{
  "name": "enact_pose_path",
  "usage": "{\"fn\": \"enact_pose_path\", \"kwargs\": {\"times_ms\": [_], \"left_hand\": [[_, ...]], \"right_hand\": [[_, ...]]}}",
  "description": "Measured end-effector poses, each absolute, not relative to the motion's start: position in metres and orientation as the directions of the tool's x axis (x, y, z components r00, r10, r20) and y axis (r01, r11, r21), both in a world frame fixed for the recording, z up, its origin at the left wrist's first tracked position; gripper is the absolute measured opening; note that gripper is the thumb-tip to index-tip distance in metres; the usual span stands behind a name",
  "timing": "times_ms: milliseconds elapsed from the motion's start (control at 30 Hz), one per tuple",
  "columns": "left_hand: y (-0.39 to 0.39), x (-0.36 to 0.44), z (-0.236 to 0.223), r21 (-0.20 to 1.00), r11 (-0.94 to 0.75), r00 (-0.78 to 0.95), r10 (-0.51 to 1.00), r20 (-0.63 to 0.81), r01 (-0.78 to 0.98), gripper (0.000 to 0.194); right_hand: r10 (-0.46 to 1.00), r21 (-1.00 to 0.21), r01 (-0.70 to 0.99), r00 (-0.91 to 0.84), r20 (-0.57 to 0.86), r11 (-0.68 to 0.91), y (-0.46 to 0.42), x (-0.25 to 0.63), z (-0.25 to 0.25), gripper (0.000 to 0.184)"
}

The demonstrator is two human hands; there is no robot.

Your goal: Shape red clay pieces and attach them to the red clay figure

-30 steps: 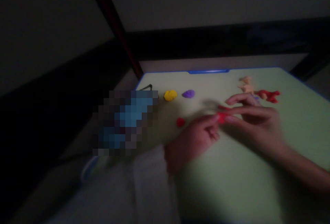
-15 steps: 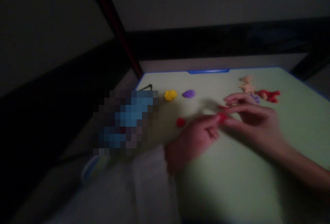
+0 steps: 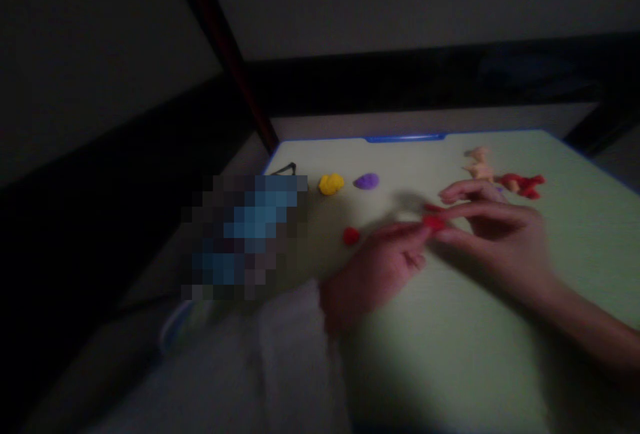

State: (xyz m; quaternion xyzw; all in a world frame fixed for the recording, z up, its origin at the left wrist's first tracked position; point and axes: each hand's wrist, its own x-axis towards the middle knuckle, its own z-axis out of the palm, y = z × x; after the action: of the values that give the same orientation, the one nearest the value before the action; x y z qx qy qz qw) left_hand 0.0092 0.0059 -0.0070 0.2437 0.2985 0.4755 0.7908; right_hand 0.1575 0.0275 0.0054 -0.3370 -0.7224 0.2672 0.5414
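Note:
Between my two hands is a small red piece of modelling clay point(image 3: 433, 223), held above the table. My left hand point(image 3: 383, 267) is closed and pinches its left side with thumb and forefinger. On the other side, the thumb and forefinger of my right hand point(image 3: 500, 227) grip the same piece, with the other fingers bent loosely. More red shows at the right forefinger's tip. A red clay ball point(image 3: 351, 236) lies just left of my left hand. Farther back are a yellow clay lump point(image 3: 331, 185) and a purple clay lump point(image 3: 367, 181).
Beyond my right hand lie a peach-coloured clay figure point(image 3: 480, 166) and a red clay figure point(image 3: 523, 185). A blurred-out blue shape point(image 3: 260, 217) covers the table's left edge. The pale table point(image 3: 425, 367) has a blue rim with a blue handle-like strip point(image 3: 405, 138).
My right hand has shifted very slightly to the right, covering more of the purple bit behind it. More of the red piece shows between my fingertips. My left hand stays nearly in place.

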Motion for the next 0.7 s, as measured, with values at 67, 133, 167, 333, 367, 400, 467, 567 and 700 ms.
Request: {"fn": "enact_pose_path", "kwargs": {"times_ms": [67, 133, 167, 333, 367, 400, 467, 567, 700], "left_hand": [[0.006, 0.010, -0.004, 0.644, 0.455, 0.362, 0.889, -0.281, -0.616, 0.011], [0.007, 0.011, -0.003, 0.600, 0.486, 0.359, 0.874, -0.327, -0.635, 0.010], [0.007, 0.011, -0.002, 0.591, 0.491, 0.357, 0.871, -0.337, -0.640, 0.011], [0.008, 0.009, -0.007, 0.667, 0.440, 0.375, 0.892, -0.251, -0.601, 0.009], [0.008, 0.009, -0.008, 0.675, 0.435, 0.378, 0.894, -0.242, -0.596, 0.008], [0.008, 0.009, -0.008, 0.680, 0.433, 0.375, 0.895, -0.243, -0.592, 0.008], [0.007, 0.009, -0.009, 0.699, 0.428, 0.365, 0.897, -0.251, -0.572, 0.009], [0.007, 0.007, -0.012, 0.743, 0.408, 0.360, 0.902, -0.239, -0.531, 0.008], [0.007, 0.007, -0.015, 0.762, 0.374, 0.348, 0.914, -0.207, -0.529, 0.009]], "right_hand": [[0.780, -0.753, 0.205, -0.175, 0.600, 0.625, 0.028, 0.157, 0.005, 0.015], [0.789, -0.753, 0.234, -0.171, 0.591, 0.615, 0.028, 0.157, 0.005, 0.014], [0.793, -0.755, 0.242, -0.175, 0.583, 0.609, 0.028, 0.157, 0.006, 0.014], [0.785, -0.759, 0.204, -0.205, 0.585, 0.619, 0.027, 0.157, 0.007, 0.016], [0.783, -0.757, 0.200, -0.203, 0.589, 0.622, 0.027, 0.157, 0.007, 0.017], [0.780, -0.755, 0.200, -0.198, 0.593, 0.625, 0.027, 0.157, 0.007, 0.017], [0.777, -0.750, 0.202, -0.188, 0.601, 0.630, 0.027, 0.157, 0.008, 0.016], [0.773, -0.740, 0.222, -0.186, 0.607, 0.635, 0.027, 0.157, 0.008, 0.015], [0.782, -0.744, 0.240, -0.185, 0.596, 0.624, 0.027, 0.156, 0.007, 0.013]]}}
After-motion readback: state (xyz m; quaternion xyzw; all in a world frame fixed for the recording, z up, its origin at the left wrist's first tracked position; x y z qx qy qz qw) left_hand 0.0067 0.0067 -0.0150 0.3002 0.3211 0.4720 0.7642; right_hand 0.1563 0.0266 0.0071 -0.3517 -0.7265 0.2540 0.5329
